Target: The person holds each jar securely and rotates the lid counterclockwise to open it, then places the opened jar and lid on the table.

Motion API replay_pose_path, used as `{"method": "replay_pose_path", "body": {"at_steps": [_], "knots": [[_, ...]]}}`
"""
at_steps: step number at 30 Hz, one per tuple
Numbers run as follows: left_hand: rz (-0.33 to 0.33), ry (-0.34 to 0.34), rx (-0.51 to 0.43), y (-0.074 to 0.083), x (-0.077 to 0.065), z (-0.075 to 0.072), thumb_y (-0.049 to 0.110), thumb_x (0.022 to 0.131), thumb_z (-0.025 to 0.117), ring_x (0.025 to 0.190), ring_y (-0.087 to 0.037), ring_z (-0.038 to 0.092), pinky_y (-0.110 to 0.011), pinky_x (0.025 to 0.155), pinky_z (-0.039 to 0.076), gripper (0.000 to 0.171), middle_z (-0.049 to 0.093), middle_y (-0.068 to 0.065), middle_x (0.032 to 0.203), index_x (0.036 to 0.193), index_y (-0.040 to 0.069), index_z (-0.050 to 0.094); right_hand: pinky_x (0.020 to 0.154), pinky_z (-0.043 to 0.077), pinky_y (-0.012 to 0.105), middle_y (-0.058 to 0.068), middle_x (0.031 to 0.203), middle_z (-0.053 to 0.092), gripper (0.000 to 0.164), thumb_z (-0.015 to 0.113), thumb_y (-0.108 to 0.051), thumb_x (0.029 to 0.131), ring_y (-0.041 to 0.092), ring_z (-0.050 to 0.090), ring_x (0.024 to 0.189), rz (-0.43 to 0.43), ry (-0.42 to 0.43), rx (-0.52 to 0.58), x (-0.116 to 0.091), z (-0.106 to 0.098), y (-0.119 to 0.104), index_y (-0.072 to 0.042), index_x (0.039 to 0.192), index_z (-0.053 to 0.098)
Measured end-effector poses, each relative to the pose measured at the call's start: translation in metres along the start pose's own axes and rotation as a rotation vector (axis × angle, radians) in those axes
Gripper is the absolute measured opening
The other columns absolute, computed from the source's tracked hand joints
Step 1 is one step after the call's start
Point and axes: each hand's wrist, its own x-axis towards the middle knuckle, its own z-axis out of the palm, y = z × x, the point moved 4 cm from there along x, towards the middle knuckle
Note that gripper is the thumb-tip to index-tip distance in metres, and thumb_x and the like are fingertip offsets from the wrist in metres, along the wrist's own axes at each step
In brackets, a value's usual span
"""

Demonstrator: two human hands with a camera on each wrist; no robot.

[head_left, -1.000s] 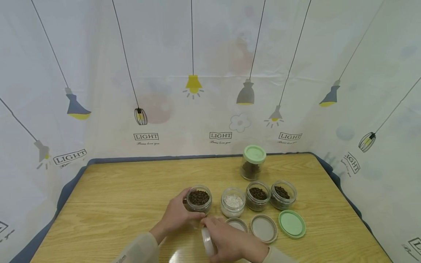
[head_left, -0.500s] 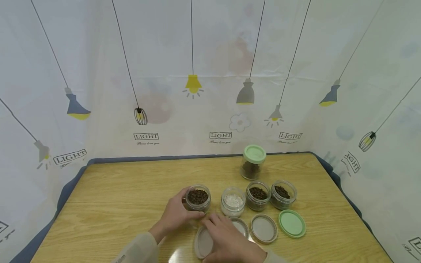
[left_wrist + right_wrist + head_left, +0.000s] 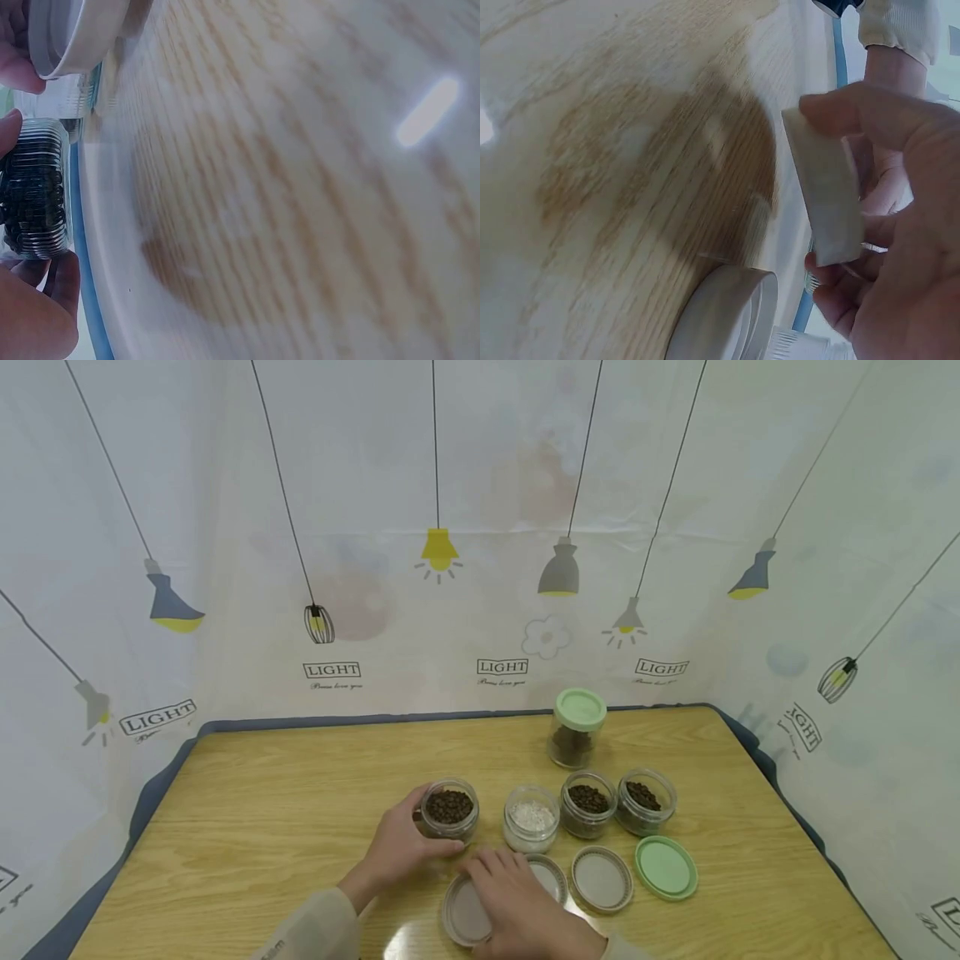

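Observation:
My left hand [image 3: 401, 839] grips a clear glass jar [image 3: 448, 827] of dark brown coffee beans, thumb at the near side and fingers behind it. In the left wrist view the ribbed jar [image 3: 36, 187] shows side-on between thumb and fingers. Close to it on the right, my right hand [image 3: 517, 897] holds a round greyish-white jar lid [image 3: 463, 912] by its edge, its hollow inside facing up. Thumb and fingertips pinch the same lid [image 3: 826, 191] in the right wrist view. Part of the lid is hidden under the right hand.
Right of the held jar stand an open jar of white grains [image 3: 531, 827] and two open bean jars [image 3: 587, 827] [image 3: 643, 818]. Behind them is a green-lidded jar [image 3: 576, 727]. Two greyish lids [image 3: 602, 879] [image 3: 551, 877] and a green lid [image 3: 666, 868] lie in front on the wooden table [image 3: 300, 793].
My right hand has turned the lid from standing on edge to nearly flat, with its hollow side up, just left of the other lids. The left hand still holds the bean jar, shifted slightly left.

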Motion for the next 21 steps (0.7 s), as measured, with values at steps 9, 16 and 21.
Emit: {"method": "replay_pose_path", "body": {"at_steps": [9, 16, 21], "knots": [[-0.015, 0.012, 0.013, -0.001, 0.001, -0.002, 0.042, 0.060, 0.091, 0.121, -0.024, 0.057, -0.050, 0.106, 0.042, 0.096, 0.062, -0.004, 0.131, 0.142, 0.019, 0.048, 0.102, 0.038, 0.043, -0.002, 0.121, 0.054, 0.081, 0.084, -0.037, 0.058, 0.018, 0.048, 0.117, 0.117, 0.033, -0.009, 0.004, 0.002, 0.001, -0.012, 0.128, 0.051], [-0.001, 0.018, 0.016, 0.000, 0.001, -0.003, 0.040, 0.061, 0.092, 0.120, -0.026, 0.058, -0.051, 0.105, 0.043, 0.094, 0.063, -0.006, 0.129, 0.141, 0.016, 0.049, 0.096, 0.040, 0.039, -0.001, 0.118, 0.056, 0.091, 0.086, -0.058, 0.057, 0.018, 0.052, 0.112, 0.143, 0.061, -0.130, 0.009, 0.013, 0.002, -0.012, 0.127, 0.051], [0.000, 0.014, 0.016, 0.001, 0.001, -0.001, 0.039, 0.061, 0.092, 0.120, -0.026, 0.058, -0.051, 0.105, 0.043, 0.093, 0.063, -0.005, 0.129, 0.141, 0.017, 0.048, 0.095, 0.040, 0.039, 0.001, 0.116, 0.058, 0.097, 0.082, -0.067, 0.056, 0.019, 0.053, 0.111, 0.156, 0.070, -0.187, 0.009, 0.016, 0.001, -0.010, 0.128, 0.052]]}}
